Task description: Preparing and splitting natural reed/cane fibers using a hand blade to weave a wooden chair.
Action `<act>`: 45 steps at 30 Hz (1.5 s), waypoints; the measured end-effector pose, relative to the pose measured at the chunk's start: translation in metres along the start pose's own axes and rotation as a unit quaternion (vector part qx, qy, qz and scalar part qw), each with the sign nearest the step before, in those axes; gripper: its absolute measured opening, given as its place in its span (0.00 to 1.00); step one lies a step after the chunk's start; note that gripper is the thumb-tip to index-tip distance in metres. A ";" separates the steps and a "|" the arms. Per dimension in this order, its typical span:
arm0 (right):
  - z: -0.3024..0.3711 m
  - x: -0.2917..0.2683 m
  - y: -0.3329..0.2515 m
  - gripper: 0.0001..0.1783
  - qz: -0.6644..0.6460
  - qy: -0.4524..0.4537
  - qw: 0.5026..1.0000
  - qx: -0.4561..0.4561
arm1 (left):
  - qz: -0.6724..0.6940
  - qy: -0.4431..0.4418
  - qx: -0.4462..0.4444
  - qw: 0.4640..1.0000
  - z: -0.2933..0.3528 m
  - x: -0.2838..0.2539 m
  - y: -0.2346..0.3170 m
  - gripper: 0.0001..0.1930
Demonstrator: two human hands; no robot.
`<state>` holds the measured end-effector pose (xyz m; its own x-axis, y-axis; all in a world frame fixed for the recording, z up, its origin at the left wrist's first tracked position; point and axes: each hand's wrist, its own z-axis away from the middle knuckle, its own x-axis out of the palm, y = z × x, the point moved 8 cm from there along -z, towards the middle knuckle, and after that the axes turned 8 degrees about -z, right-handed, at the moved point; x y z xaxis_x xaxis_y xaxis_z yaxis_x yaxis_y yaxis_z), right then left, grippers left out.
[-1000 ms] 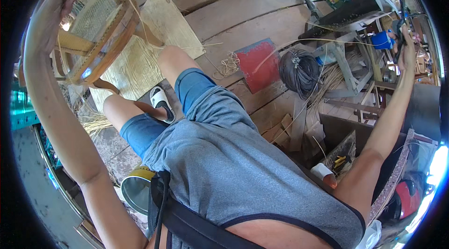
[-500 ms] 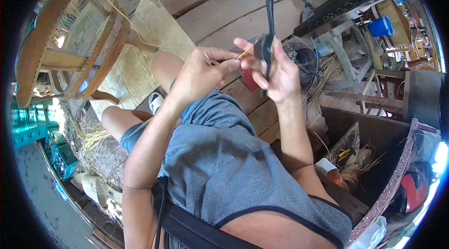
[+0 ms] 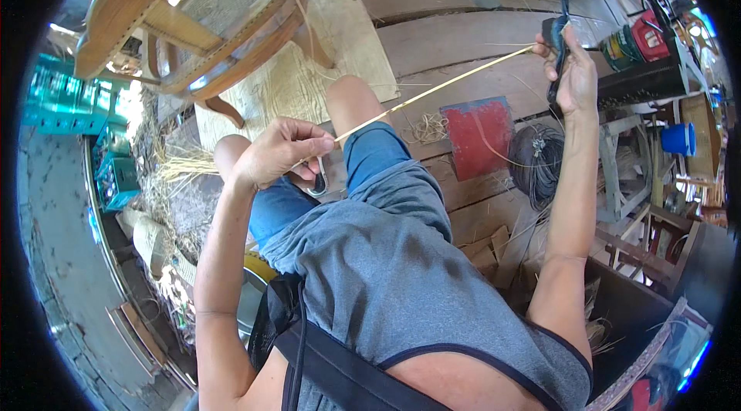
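Note:
A pale yellow cane strip [image 3: 440, 91] stretches taut between my two hands, over my knee. My left hand [image 3: 285, 152] is closed in a pinch on its lower end. Raised at the far right, my right hand [image 3: 575, 79] grips a slim dark hand tool [image 3: 562, 33] that stands upright; its exact kind is unclear. The strip's other end meets this tool at my right fingertips. How it sits between tool and fingers is too small to tell.
A wooden chair with woven cane panels [image 3: 201, 33] stands at the left on a plywood board [image 3: 347, 33]. On the plank floor lie a red plate [image 3: 478, 137] and a dark coil [image 3: 536, 160]. A blue bucket [image 3: 678, 139] is at the right; cane strands [image 3: 189, 165] lie at the left.
My hands have moved apart, the right one far up and right with the tool, the left one down and left. The strip now shows stretched between them. The whole view has shifted too.

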<state>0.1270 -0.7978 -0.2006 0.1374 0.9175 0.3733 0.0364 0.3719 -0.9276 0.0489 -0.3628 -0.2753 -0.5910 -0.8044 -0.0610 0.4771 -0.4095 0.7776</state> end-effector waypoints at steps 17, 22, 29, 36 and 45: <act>-0.047 -0.018 -0.023 0.20 0.048 0.027 0.998 -0.025 | -0.027 0.057 -0.034 0.997 0.022 -0.043 -0.029 0.12; -0.042 -0.032 -0.039 0.20 0.063 0.046 0.996 -0.034 | -0.036 0.044 -0.038 0.998 0.008 -0.046 -0.033 0.12; 0.051 0.122 -0.026 0.28 0.092 -0.272 0.951 0.111 | -0.382 0.321 0.535 0.682 0.032 0.045 0.199 0.31; 0.034 0.028 -0.223 0.23 0.092 0.032 0.969 -0.226 | -0.294 0.354 0.374 0.805 0.022 -0.097 0.232 0.20; -0.010 -0.208 -0.223 0.15 0.353 0.332 0.870 -0.093 | -0.385 0.370 0.130 0.835 0.133 -0.186 0.067 0.15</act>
<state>0.1000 -1.0726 -0.0713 0.7298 0.6016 -0.3248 -0.1372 -0.3366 -0.9316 0.1043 -0.1840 -0.1284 -0.0472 -0.4305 -0.9014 -0.0728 -0.8985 0.4329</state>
